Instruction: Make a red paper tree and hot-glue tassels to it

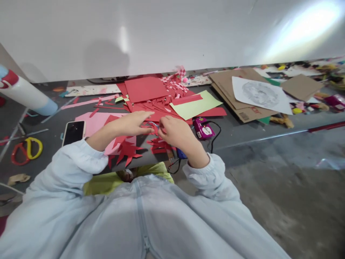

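Both hands are over a pile of red paper scraps [159, 106] at the middle of the table. My left hand [136, 123] has its thumb and fingers apart, with nothing seen between them. Close to its right, my right hand [172, 130] has its fingers curled inward; whatever they hold, if anything, is too small to make out. Below the hands lie cut red pieces [128, 151] with pointed edges, partly on pink paper [93, 121]. A red sheet [145, 89] and a yellow-green sheet [198, 104] lie beyond the hands.
A phone [74, 133] and red-and-yellow-handled scissors [33, 148] are at the left, with a white-and-blue cylinder [29, 93] behind. A purple device [203, 128] with a black cable is right of the hands. Cardboard [223, 84] and a printed sheet [258, 95] lie further right.
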Tool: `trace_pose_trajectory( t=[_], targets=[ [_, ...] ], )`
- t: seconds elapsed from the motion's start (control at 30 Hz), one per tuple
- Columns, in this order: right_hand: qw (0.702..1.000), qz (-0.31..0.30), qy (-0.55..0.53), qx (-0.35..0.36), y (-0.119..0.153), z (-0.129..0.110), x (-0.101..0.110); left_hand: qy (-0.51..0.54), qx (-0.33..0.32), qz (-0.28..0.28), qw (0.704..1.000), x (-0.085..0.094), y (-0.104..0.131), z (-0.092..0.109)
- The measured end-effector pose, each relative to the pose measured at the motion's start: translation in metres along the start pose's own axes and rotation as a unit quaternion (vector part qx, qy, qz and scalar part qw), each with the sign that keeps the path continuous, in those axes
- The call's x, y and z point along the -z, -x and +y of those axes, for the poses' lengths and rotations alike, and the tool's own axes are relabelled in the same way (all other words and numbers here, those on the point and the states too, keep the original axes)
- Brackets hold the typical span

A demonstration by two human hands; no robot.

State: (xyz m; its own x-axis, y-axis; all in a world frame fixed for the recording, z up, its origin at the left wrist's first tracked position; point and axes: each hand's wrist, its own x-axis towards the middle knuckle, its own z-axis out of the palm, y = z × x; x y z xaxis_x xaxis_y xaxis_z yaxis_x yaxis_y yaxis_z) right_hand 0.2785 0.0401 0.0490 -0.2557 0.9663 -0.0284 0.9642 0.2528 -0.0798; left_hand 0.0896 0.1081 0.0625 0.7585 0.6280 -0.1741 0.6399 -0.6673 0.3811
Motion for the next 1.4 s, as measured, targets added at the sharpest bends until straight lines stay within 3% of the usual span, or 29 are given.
trace_pose_trajectory(
  t=[0.17,0.3,0.5,0.67,1.0,1.4],
  targets=[
    [0.996,0.030,-0.072,0.043,0.002,-0.028,-0.006,0.031,0.100,0.032,0.994,-0.001,0.039,0.010],
    [0.983,0.040,-0.157,0.082,0.005,-0.043,-0.018,0.085,0.128,0.053,0.987,-0.005,0.070,0.005],
    [0.926,0.090,-0.336,0.148,0.003,-0.067,-0.045,0.142,0.145,0.079,0.976,-0.018,0.109,-0.006],
    [0.883,0.125,-0.406,0.202,-0.004,-0.091,-0.059,0.171,0.155,0.091,0.969,-0.030,0.130,-0.010],
    [0.824,0.013,-0.557,0.104,-0.004,-0.106,-0.059,0.257,0.203,0.150,0.933,-0.037,0.168,-0.019],
    [0.852,0.030,-0.520,0.050,-0.002,-0.097,-0.059,0.271,0.227,0.160,0.922,-0.058,0.182,-0.038]
  ],
)
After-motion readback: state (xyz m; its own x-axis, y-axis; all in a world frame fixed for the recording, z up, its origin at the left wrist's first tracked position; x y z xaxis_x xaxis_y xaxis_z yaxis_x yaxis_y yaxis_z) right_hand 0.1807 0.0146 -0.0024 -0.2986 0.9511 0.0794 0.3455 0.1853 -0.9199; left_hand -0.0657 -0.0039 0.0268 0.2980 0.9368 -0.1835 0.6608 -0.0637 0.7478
